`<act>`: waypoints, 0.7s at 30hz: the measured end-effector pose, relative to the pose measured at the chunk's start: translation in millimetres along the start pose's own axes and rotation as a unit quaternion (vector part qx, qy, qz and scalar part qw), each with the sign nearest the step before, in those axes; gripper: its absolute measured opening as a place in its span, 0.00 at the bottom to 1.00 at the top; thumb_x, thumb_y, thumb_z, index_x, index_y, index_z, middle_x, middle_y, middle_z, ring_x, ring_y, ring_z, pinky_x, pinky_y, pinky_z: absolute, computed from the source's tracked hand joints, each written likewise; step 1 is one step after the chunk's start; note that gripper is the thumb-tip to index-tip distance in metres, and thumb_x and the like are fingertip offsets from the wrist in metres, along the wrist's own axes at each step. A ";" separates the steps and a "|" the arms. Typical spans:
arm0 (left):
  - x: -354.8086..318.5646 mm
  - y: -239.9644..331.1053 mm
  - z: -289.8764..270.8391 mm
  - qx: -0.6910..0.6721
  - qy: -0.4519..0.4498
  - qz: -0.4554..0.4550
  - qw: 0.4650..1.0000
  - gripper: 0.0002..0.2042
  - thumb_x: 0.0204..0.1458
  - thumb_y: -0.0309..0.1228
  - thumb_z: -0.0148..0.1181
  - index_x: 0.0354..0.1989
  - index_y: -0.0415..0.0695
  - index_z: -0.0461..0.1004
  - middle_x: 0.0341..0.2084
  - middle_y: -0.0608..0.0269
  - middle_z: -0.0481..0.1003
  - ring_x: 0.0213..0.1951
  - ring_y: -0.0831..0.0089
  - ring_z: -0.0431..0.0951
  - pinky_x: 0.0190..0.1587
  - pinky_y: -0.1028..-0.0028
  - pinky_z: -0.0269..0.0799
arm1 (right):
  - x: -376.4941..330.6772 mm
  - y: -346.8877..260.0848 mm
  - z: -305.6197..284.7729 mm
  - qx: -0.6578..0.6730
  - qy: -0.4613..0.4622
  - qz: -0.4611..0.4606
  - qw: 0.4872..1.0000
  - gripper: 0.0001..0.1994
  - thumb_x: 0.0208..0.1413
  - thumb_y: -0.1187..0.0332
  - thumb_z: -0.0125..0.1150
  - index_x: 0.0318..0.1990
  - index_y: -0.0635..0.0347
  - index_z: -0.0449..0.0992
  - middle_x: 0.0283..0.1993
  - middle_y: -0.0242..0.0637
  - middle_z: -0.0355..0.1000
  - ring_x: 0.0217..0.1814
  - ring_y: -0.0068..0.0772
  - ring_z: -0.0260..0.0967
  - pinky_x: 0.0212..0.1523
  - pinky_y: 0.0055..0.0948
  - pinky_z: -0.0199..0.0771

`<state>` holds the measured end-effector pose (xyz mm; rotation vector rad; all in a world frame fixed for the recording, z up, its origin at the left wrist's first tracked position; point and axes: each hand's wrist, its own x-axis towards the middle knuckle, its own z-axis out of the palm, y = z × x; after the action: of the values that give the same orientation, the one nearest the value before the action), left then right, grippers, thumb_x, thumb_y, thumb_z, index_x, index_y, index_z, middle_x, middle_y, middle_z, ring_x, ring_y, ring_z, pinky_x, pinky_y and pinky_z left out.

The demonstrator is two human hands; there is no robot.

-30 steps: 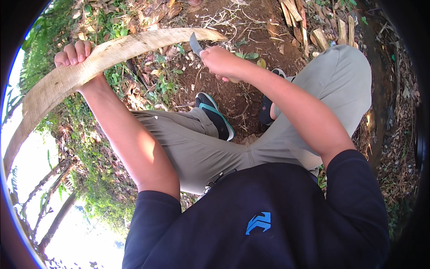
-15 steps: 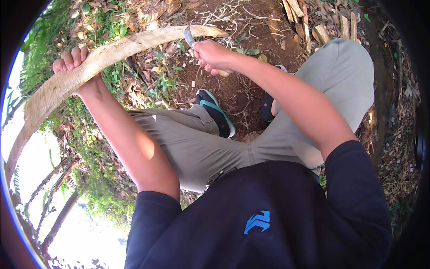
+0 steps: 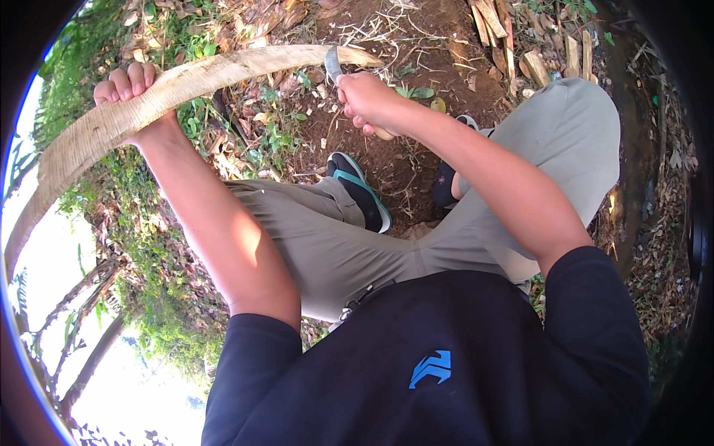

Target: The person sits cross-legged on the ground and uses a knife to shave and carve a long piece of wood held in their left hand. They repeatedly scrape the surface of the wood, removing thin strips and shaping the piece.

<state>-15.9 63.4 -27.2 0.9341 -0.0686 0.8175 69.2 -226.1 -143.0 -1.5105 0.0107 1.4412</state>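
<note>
A long, pale wooden plank (image 3: 223, 70) stretches from the left rim to a narrow tip near the top middle, its shape bent by the lens. My left hand (image 3: 128, 89) grips it from below, with the fingers wrapped over its far edge. In my right hand (image 3: 370, 104) is a curved-blade knife (image 3: 332, 62), its fingers closed round the light-coloured handle, whose end shows below the fist. The grey blade lies across the plank close to the narrow tip; whether it cuts into the wood I cannot tell.
Split wood pieces (image 3: 535, 68) lie at the upper right beyond my right knee. Pale shavings (image 3: 387, 30) are scattered over brown soil past the plank's tip. My shoes (image 3: 358, 189) rest on the soil between my bent legs. Green plants (image 3: 163, 297) and branches fill the left side.
My right hand and the knife have moved a little to the right and nearer to me, toward the plank's tip. The left hand keeps its grip, shifted slightly in view.
</note>
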 end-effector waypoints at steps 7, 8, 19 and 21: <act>3.0 0.8 -2.5 0.013 0.003 -0.017 1.000 0.17 0.53 0.37 0.46 0.12 0.49 0.60 0.11 0.67 0.58 0.16 0.74 0.58 0.22 0.75 0.57 | -1.2 2.9 5.5 -0.023 -0.019 0.000 1.000 0.14 0.65 0.59 0.37 0.30 0.55 0.61 0.20 0.25 0.56 0.13 0.16 0.50 0.10 0.22 0.52; 2.7 1.0 -1.7 0.016 0.009 -0.017 1.000 0.16 0.52 0.37 0.46 0.12 0.49 0.60 0.11 0.67 0.58 0.16 0.74 0.58 0.22 0.75 0.57 | -1.5 3.3 6.0 -0.017 -0.023 -0.002 1.000 0.14 0.65 0.59 0.36 0.31 0.55 0.61 0.20 0.25 0.56 0.13 0.16 0.49 0.10 0.22 0.52; 4.4 3.5 -5.7 0.027 0.005 -0.028 0.999 0.16 0.51 0.37 0.47 0.12 0.49 0.61 0.11 0.67 0.60 0.17 0.73 0.59 0.23 0.74 0.57 | -3.4 4.3 6.7 0.018 -0.054 -0.008 0.998 0.13 0.65 0.59 0.36 0.33 0.56 0.60 0.21 0.26 0.56 0.14 0.16 0.48 0.10 0.22 0.51; 3.9 3.1 -5.4 0.028 0.008 -0.024 0.999 0.16 0.51 0.37 0.47 0.12 0.50 0.62 0.11 0.67 0.60 0.17 0.73 0.60 0.23 0.74 0.57 | -2.0 3.5 6.8 0.025 -0.053 -0.001 0.998 0.12 0.65 0.59 0.36 0.33 0.56 0.60 0.22 0.26 0.55 0.14 0.16 0.47 0.10 0.22 0.51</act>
<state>-16.8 70.7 -26.9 0.9775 -0.0091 0.7855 61.5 -224.8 -142.2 -1.3932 -0.0184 1.5073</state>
